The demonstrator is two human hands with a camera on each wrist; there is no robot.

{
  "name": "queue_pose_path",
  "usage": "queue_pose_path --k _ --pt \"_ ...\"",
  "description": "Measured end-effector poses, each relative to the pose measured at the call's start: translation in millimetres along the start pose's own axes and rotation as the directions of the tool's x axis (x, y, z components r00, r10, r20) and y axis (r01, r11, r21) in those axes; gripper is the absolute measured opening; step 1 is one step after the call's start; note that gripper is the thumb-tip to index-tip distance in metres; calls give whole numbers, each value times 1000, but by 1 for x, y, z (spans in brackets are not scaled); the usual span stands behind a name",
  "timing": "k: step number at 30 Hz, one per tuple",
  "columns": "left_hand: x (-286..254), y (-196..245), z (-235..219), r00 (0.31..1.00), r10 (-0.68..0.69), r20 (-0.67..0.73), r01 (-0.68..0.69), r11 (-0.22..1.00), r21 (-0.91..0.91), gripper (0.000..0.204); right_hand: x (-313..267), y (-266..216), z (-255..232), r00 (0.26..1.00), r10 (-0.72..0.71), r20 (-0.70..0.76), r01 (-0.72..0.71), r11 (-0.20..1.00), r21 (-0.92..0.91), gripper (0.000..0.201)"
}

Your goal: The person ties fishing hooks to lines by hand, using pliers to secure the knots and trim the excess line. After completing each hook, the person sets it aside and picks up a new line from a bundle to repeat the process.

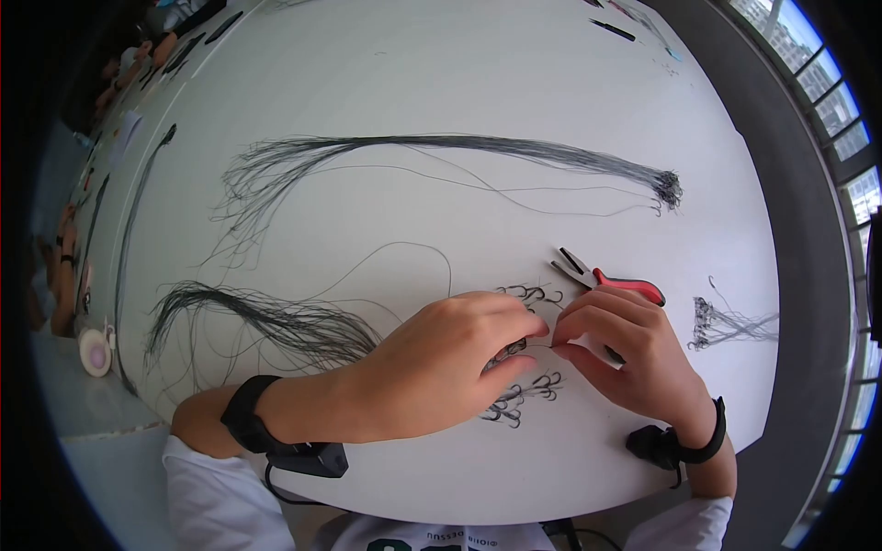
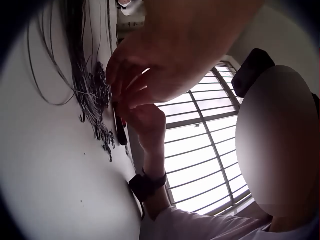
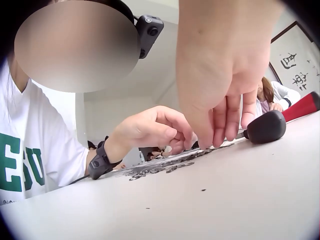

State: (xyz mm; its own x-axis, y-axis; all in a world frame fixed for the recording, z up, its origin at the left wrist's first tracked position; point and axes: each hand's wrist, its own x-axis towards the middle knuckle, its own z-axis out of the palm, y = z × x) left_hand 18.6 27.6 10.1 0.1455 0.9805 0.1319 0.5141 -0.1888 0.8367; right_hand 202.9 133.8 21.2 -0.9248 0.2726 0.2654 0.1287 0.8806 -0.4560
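In the head view my left hand (image 1: 450, 354) is over a heap of dark treble hooks (image 1: 524, 390), pinching a small dark hook (image 1: 514, 348) between thumb and fingers. My right hand (image 1: 625, 349) pinches the end of a thin line (image 1: 540, 346) that runs from the left fingertips. Long dark lines (image 1: 276, 321) trail leftward from the hooks, passing under my left hand. Pliers with red and black handles (image 1: 634, 286) lie partly beneath my right hand, their jaws apart and pointing away. Fingertips of both hands nearly meet in the right wrist view, close over the table.
A second long bundle of dark lines (image 1: 441, 141) stretches across the table, hooks gathered at its right end. More hooks with lines (image 1: 721, 323) lie at the right edge. A dark pen-like tool (image 1: 613, 30) is at the far right. Other people sit along the left.
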Motion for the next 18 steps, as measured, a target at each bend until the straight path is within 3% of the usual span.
queue_pose_path --k 2,3,4,5,6,8,10,18 --pt "2 6 -6 996 -64 68 68 996 -63 13 0 -7 -5 966 223 133 -257 897 360 10" --pt "2 8 -7 983 -120 139 137 983 -121 13 0 -8 -6 965 226 134 -260 895 363 10" --pt "2 8 -6 982 -121 145 139 983 -122 13 0 -9 -7 931 298 211 -364 776 515 9" --pt "0 7 -4 980 -158 123 183 955 -234 11 -1 -9 -8 888 350 297 -458 620 637 10" --pt "-1 6 -3 974 -198 106 223 912 -344 10 -2 -9 -8 886 356 297 -462 616 638 10" --pt "-1 8 -4 960 -244 140 280 865 -416 9 -2 -7 -8 799 425 425 -552 240 798 13" --pt "-1 9 -5 940 -289 179 340 808 -481 8 -3 -7 -5 801 417 430 -544 204 814 14" --pt "-2 8 -2 962 -235 140 274 828 -490 8 -7 -8 -4 805 403 436 -522 131 843 13"
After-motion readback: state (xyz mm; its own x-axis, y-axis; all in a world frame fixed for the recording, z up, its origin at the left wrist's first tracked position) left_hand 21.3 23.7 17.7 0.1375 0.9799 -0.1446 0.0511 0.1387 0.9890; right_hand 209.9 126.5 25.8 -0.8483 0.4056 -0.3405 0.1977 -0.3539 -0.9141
